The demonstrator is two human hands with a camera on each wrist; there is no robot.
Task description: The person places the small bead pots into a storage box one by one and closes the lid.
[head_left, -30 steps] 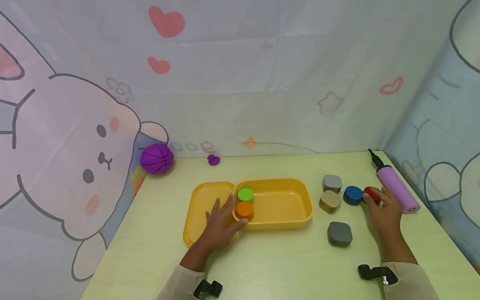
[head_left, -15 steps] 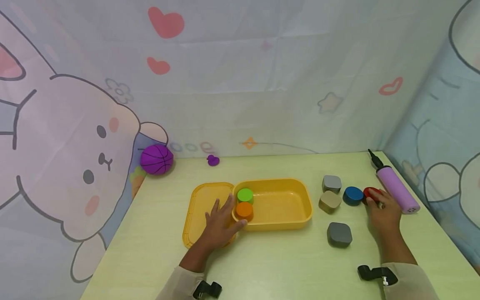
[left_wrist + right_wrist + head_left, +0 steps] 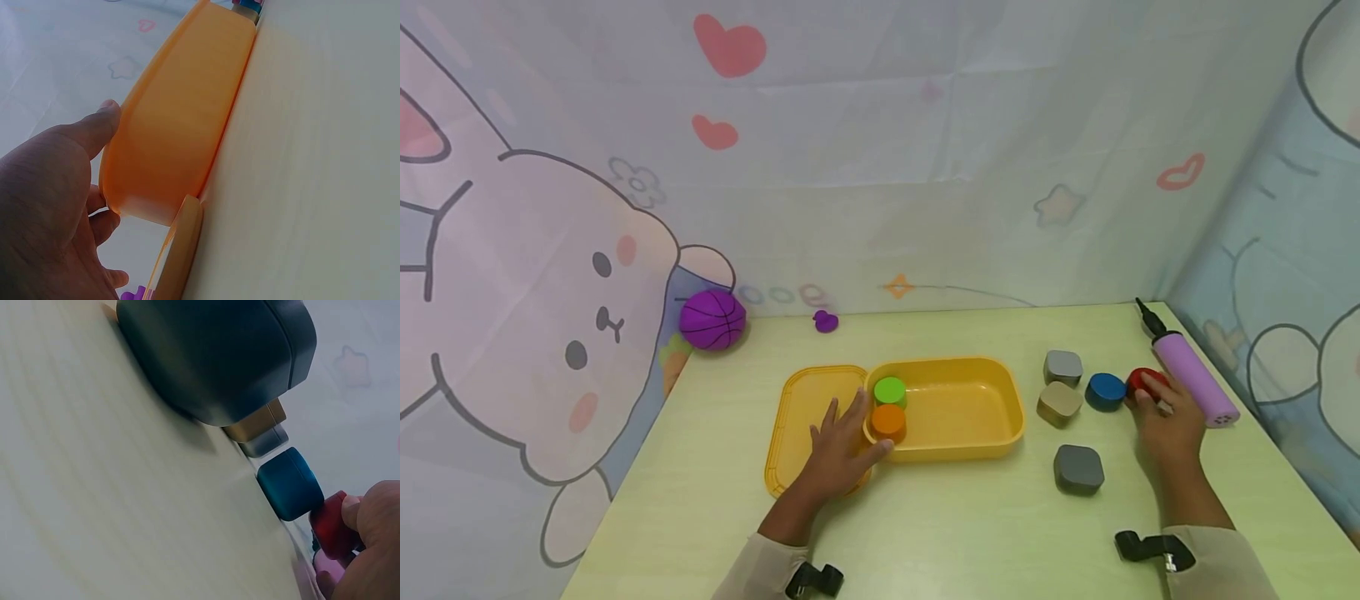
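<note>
My right hand (image 3: 1174, 427) pinches a small red round case (image 3: 334, 526), thumb on its near side in the right wrist view. The red case overlaps a blue round case (image 3: 1106, 392) just left of it. My left hand (image 3: 838, 450) lies with fingers spread at the left end of a yellow plastic container (image 3: 955, 455). In the left wrist view its thumb (image 3: 103, 125) is right at the container's rim. A green round piece (image 3: 890, 389) and an orange one (image 3: 888, 421) sit inside that end. A flat yellow lid (image 3: 793, 425) lies partly under the left hand.
Left of the blue case stand a silver case (image 3: 1063, 367), a gold case (image 3: 1060, 404) and, nearer, a dark grey case (image 3: 1078, 469). A purple hand pump (image 3: 1198, 379) lies far right. A purple ball (image 3: 713, 320) and duck (image 3: 826, 322) sit at the back left.
The right hand's fingers have shifted slightly on the red case, so more of its top shows now. The left hand and the container stay put.
</note>
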